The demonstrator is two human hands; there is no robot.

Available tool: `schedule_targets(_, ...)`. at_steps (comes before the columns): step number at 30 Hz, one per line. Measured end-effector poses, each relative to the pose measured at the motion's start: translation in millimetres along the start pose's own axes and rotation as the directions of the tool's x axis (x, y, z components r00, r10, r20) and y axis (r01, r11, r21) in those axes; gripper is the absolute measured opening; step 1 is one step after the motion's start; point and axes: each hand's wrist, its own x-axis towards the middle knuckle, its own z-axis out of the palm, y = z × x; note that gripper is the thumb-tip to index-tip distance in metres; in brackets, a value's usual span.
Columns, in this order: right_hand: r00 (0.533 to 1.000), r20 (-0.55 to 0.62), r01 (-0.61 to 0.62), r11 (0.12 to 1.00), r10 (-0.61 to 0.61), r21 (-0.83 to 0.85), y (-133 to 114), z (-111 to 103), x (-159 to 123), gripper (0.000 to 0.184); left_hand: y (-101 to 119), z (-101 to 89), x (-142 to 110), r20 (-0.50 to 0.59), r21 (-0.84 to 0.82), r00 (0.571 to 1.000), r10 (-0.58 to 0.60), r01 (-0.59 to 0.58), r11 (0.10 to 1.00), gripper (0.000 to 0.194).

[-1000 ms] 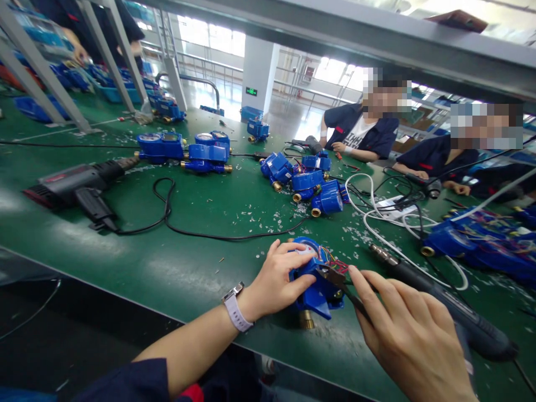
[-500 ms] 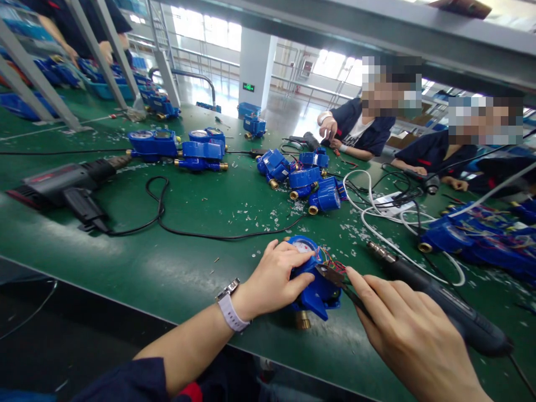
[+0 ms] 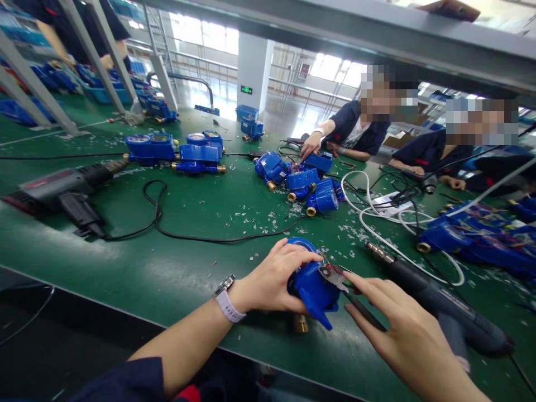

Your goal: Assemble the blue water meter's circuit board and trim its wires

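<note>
A blue water meter [image 3: 316, 293] is at the near edge of the green bench, tilted, its brass pipe end [image 3: 300, 324] pointing toward me. My left hand [image 3: 272, 282] is wrapped round the meter's left side, the thumb low against it. Thin red and other coloured wires [image 3: 333, 269] come out at the meter's upper right. In my right hand [image 3: 402, 321] is a pair of cutting pliers [image 3: 333, 277], with the dark handles between thumb and fingers. The plier head lies over the meter by the wires; whether the jaws touch a wire I cannot tell.
Beside my right hand lies a heat gun [image 3: 444, 304]; another heat gun [image 3: 62, 192] is at left, its black cable [image 3: 218, 240] crossing the bench. Several blue meters [image 3: 301, 181] stand ahead, more at right [image 3: 469, 237]. A co-worker's hand [image 3: 311, 146] touches one. Clear scraps litter the bench.
My left thumb has moved from the meter's top down to its side, and the meter has tilted. The plier handles look wider apart. A co-worker's hand has come down onto a meter ahead.
</note>
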Motion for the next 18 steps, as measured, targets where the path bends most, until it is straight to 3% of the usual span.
schedule_targets(8,0.992,0.057,0.117,0.990,-0.113,-0.074,4,-1,6,0.036,-9,5.5,-2,-0.025,-0.021,1.000,0.002,-0.002,1.000,0.072)
schedule_targets(18,0.962,-0.004,0.264,0.934,-0.273,-0.240,4,-2,12,0.033,-7,5.4,1,-0.037,-0.100,0.995,-0.098,0.094,0.991,0.067)
